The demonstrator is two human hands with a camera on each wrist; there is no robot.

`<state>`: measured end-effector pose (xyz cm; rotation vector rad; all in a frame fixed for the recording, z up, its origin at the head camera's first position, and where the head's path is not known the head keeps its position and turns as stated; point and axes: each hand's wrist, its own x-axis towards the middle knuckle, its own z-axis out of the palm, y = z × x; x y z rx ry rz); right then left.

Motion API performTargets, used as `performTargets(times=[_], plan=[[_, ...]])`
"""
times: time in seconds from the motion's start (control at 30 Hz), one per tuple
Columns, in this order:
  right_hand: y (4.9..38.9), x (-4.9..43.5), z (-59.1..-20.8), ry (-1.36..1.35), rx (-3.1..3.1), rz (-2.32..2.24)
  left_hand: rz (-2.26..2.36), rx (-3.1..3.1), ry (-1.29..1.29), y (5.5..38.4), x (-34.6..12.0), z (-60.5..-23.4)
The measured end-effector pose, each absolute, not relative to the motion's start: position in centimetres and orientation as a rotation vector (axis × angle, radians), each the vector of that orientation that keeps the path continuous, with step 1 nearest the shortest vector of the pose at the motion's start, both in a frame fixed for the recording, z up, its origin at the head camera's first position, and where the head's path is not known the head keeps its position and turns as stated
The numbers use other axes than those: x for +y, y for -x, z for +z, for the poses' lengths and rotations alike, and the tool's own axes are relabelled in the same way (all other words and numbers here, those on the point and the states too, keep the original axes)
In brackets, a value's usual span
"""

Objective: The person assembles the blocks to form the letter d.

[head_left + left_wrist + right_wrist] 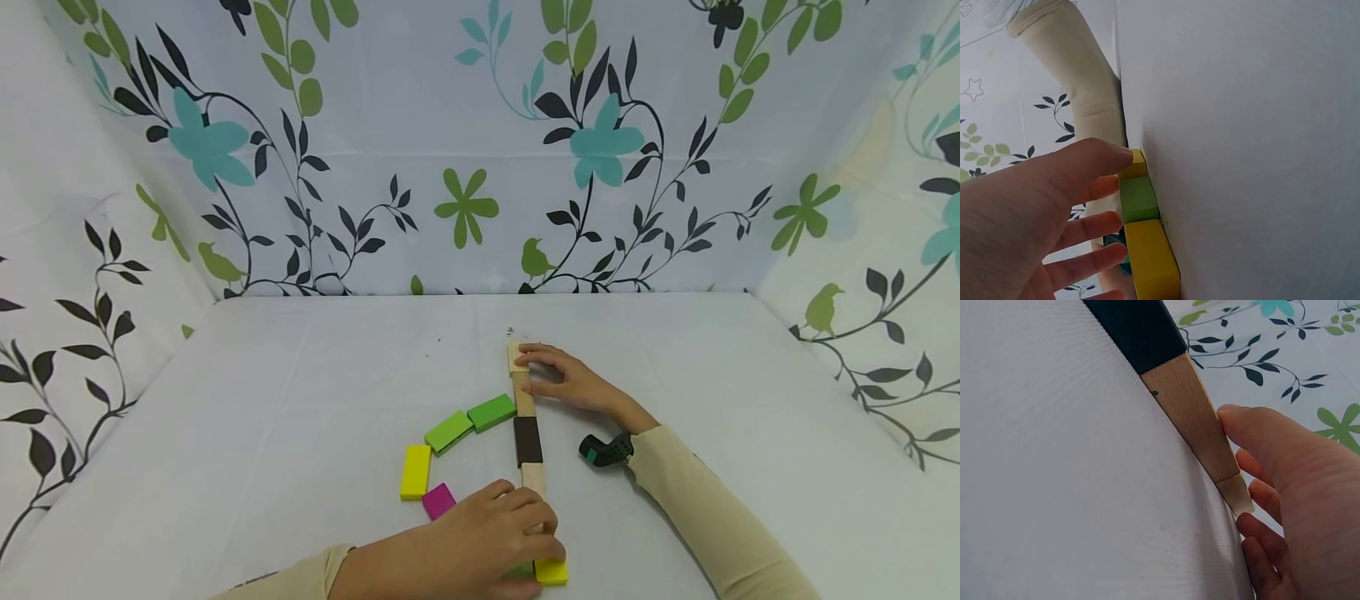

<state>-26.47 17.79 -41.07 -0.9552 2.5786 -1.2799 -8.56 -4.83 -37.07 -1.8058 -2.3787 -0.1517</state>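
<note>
A straight row of blocks runs away from the person in the head view. From its far end come a pale wooden block (514,358), a tan wooden block (524,402), a dark brown block (528,440) and another pale block (533,475). The right hand (573,379) touches the far end from the right, its thumb against the row's side and its fingers loosely bent around the end. Over the near end lies the left hand (480,537), fingers spread, covering part of the row. Its thumb rests by a yellow block (1137,164), beside a green block (1139,199).
Left of the row, two green blocks (448,432), a yellow block (416,472) and a magenta block (438,501) form a curve, partly hidden by the left hand. A black wrist device (606,450) is by the right wrist. Patterned cloth (420,208) stands behind the white table (300,417).
</note>
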Motion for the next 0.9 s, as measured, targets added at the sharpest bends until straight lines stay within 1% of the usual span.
performTargets(times=[0.23, 0.63, 0.77, 0.9], plan=[[26.6, 17.9, -41.3, 0.951, 2.572, -1.282, -0.095, -2.385, 1.886, 8.5, -4.9, -37.0], [26.5, 17.8, -41.3, 0.954, 2.579, -1.286, -0.144, -2.378, 1.87, 8.6, -5.2, -37.3], [26.5, 17.8, -41.2, 0.954, 2.578, -1.284, -0.198, -2.407, 1.836, 8.8, -5.6, -37.1], [26.4, 17.8, -41.2, 0.954, 2.577, -1.283, -0.217, -2.416, 1.73, 9.0, -6.4, -36.8]])
